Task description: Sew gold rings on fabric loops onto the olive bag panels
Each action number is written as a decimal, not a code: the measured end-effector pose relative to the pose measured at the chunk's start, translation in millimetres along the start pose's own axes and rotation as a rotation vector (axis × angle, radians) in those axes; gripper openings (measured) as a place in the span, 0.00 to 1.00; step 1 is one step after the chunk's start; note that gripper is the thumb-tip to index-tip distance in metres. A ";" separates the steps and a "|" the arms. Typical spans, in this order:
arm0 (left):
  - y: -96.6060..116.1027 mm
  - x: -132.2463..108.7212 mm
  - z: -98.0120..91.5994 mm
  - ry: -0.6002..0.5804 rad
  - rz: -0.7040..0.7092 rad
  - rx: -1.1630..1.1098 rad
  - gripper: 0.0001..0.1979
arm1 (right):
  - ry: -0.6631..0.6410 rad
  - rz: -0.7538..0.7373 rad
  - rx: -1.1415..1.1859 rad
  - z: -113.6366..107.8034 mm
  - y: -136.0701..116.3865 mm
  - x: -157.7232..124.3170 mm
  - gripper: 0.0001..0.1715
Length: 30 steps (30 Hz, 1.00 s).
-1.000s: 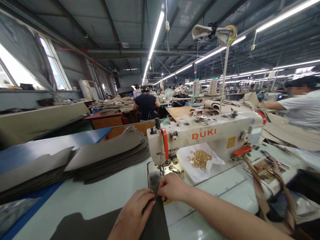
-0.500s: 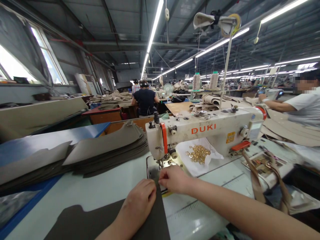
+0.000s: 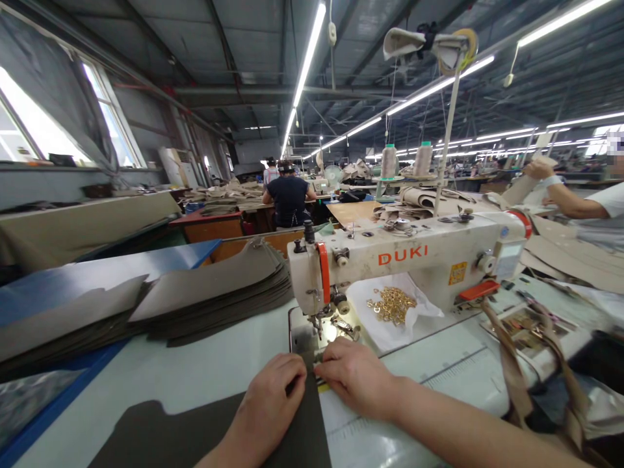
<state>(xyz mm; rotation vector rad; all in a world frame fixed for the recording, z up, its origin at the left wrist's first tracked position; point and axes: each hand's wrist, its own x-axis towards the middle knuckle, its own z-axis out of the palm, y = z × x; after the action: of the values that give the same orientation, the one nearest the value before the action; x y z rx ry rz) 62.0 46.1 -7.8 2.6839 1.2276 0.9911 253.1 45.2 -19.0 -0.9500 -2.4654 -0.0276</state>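
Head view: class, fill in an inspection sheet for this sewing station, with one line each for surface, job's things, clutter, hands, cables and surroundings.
Surface: pale table, with a blue board at its left.
Job's things: dark panel, its tip at the foot of the machine.
Clutter: stack of cut pieces at left; gold rings on white cloth under the machine's arm; straps hanging off the right edge.
Hands: left hand rests on the panel; right hand has its fingers at the panel's edge by the needle, grip unclear.
Cables: cord hangs from the ceiling.
Surroundings: factory hall, thread cones, seated co-worker ahead, another person's arm at right.
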 end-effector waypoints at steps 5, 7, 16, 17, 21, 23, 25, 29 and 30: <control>0.0 1.5 -0.1 0.002 -0.029 -0.037 0.10 | -0.010 -0.010 -0.020 -2.1 0.1 -0.6 0.13; -0.1 1.6 0.0 -0.004 -0.037 -0.044 0.10 | -0.017 -0.012 -0.021 -2.9 0.0 -0.9 0.14; -2.8 3.0 -0.7 -0.124 0.039 0.046 0.10 | -0.069 -0.061 -0.089 -7.6 -1.9 -2.7 0.11; -3.8 3.1 -0.5 -0.133 0.057 0.056 0.10 | -0.082 -0.087 -0.111 -10.1 -4.0 -5.4 0.10; -7.1 3.0 1.8 -0.143 0.111 0.089 0.11 | -0.135 -0.230 -0.157 -24.4 -16.5 -23.4 0.10; -7.2 2.8 2.8 -0.128 0.129 0.110 0.11 | -0.154 -0.277 -0.149 -30.8 -21.2 -32.0 0.11; -6.5 2.7 3.6 -0.101 0.159 0.123 0.11 | -0.161 -0.295 -0.143 -33.7 -22.9 -36.3 0.11; -6.3 2.0 5.4 -0.051 0.205 0.148 0.12 | -0.142 -0.281 -0.163 -26.9 -20.5 -29.7 0.09; -7.0 1.5 6.1 -0.045 0.209 0.151 0.12 | -0.135 -0.271 -0.171 -23.5 -19.6 -26.1 0.08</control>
<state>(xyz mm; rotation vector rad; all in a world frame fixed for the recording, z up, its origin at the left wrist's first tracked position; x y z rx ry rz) 61.4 53.4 -13.8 2.9845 1.0722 0.8854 267.5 9.6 -7.2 -0.6968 -2.7358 -0.2777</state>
